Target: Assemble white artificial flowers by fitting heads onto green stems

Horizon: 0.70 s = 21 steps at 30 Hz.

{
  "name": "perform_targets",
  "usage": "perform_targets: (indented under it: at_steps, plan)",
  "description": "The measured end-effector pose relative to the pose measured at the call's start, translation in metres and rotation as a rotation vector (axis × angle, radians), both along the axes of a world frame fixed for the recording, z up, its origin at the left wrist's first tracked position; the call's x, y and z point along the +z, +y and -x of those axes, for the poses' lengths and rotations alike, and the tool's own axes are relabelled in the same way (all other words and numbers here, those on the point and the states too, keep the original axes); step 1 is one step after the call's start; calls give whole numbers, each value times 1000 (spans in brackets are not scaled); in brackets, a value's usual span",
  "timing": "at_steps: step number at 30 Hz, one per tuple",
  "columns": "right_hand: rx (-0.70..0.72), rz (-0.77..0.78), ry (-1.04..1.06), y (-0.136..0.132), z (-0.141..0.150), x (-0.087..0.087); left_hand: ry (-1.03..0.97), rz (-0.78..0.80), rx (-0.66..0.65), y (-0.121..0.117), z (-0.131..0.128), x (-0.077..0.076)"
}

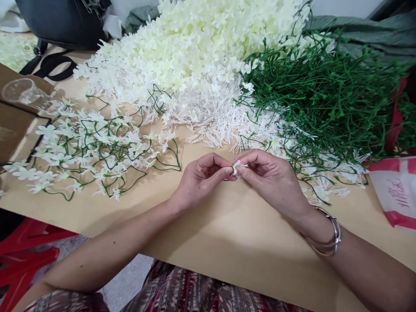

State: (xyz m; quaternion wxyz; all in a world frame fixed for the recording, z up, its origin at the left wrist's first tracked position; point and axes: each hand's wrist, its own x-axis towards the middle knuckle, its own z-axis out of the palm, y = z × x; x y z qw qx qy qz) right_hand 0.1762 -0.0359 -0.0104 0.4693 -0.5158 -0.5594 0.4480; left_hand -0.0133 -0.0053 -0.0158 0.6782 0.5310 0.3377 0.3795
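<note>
Over the front of the table, my left hand (pixel 202 178) and my right hand (pixel 273 178) meet fingertip to fingertip. Between them is a small white artificial flower (pixel 236 167), pinched by my right thumb and fingers. My left thumb and finger are closed on a bit of green stem at the flower's base; most of that stem is hidden. Beyond my hands spreads a heap of white petals (pixel 182 47) with thin white stamens (pixel 214 112) along its near side. A pile of green plastic stems (pixel 321 95) lies to the right. Flowers on green stems (pixel 97 147) lie together on the left.
A clear plastic cup (pixel 29 93) lies tipped beside a cardboard box (pixel 13 125) at the left. Behind it sits a black bag (pixel 65 21) with its strap. A red and white packet (pixel 396 190) rests at the right edge. Red stools (pixel 29 242) stand below the table's left side.
</note>
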Motion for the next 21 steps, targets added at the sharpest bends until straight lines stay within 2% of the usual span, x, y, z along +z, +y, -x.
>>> perform_targets:
  at_steps: [4,7,10,13,15,17,19,20,21]
  plan:
    - [0,12,20,3,0,1,-18,-9,-5,2,-2,0]
    - [31,27,22,4,-5,8,-8,-23,-37,5,-1,8]
    - [-78,-59,-25,7,-17,13,38,-126,25,10,9,21]
    - [-276,-204,-124,12,-31,12,72,-350,222,16,27,31]
    - [-327,-279,-244,15,-37,9,198,-530,430,20,40,36]
    - [-297,-343,-380,17,-40,5,354,-733,686,24,53,40]
    - [-222,-391,-511,17,-41,2,503,-871,882,27,64,45]
    - [-181,-407,-572,17,-41,0,571,-879,911,28,69,48]
    - [-143,-415,-632,17,-40,-2,624,-842,875,29,73,50]
